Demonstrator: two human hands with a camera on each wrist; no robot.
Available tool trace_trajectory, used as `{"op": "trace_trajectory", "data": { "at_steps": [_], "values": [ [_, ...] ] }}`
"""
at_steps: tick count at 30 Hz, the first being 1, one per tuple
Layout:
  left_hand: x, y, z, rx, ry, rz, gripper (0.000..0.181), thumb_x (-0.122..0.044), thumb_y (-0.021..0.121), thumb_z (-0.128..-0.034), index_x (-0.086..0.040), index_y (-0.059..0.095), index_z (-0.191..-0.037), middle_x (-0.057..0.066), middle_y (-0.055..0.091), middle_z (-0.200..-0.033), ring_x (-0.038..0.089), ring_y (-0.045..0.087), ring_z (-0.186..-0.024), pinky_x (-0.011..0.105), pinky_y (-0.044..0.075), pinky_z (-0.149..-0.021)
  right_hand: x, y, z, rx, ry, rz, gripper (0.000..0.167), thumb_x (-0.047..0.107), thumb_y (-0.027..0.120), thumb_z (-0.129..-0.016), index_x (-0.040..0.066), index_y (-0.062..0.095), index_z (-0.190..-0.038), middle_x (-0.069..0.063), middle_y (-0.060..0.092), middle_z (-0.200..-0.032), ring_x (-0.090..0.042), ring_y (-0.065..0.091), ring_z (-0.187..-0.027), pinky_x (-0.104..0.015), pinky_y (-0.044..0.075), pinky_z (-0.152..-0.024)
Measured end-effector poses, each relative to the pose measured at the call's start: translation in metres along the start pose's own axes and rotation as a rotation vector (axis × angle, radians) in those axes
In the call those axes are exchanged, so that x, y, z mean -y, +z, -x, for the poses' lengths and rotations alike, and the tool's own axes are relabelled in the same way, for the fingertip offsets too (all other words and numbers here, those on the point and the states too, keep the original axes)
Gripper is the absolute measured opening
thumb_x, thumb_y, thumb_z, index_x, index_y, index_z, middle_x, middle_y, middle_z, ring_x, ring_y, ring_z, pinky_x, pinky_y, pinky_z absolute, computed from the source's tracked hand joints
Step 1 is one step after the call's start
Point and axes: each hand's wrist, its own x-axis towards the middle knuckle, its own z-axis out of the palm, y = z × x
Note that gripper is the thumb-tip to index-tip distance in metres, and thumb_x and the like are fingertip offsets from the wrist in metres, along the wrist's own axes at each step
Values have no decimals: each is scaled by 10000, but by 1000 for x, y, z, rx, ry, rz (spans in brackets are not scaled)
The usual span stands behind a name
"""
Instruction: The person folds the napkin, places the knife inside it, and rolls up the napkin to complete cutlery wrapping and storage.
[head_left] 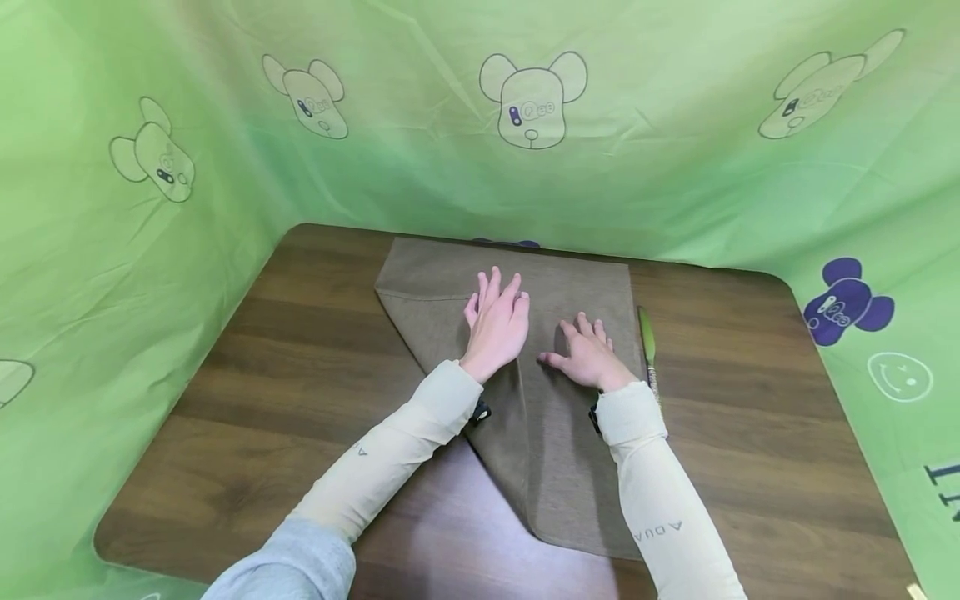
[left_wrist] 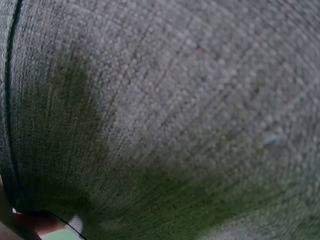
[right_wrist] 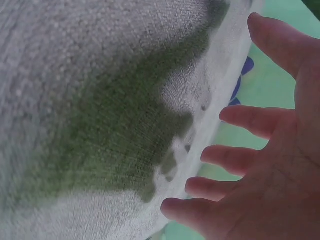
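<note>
A grey-brown cloth [head_left: 577, 450] lies on the wooden table, its left side folded over into a slanted edge. The left hand [head_left: 498, 329] is over the cloth's upper middle, fingers extended toward the back; whether it touches the fabric cannot be told. To its right the right hand [head_left: 592, 357] is spread above the cloth, thumb pointing left. In the right wrist view the fingers of the right hand [right_wrist: 250, 170] are apart and hold nothing, with their shadow on the cloth [right_wrist: 115, 120]. Cloth [left_wrist: 175, 100] fills most of the left wrist view, with part of a finger at the lower left.
A green-handled tool [head_left: 647, 337] lies along the cloth's right edge, its lower part beside the right sleeve. The wooden table [head_left: 285, 358] extends to both sides. Green printed fabric [head_left: 420, 167] hangs behind and around the table.
</note>
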Motion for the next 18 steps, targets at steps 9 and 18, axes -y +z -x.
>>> {"op": "trace_trajectory", "data": {
  "at_steps": [9,18],
  "values": [
    [-7,7,-13,51,-36,-13,508,-347,279,-1023,-154,404,-1476,120,98,-1623,278,-38,-1511,496,-3,-1189,1,-11,9,-62,-32,5,769,436,555,-942,-37,285,-1485,-343,74,-1561,-583,16,-1415,-695,91,-1113],
    [-13,11,-25,111,-91,-3,516,-373,275,-1026,-175,371,-1493,115,56,-1628,280,-60,-1509,490,-10,-1193,6,-29,22,-179,-160,12,606,361,524,-974,-95,450,-1367,-334,353,-1471,-481,196,-1435,-579,67,-1181]
  ]
}}
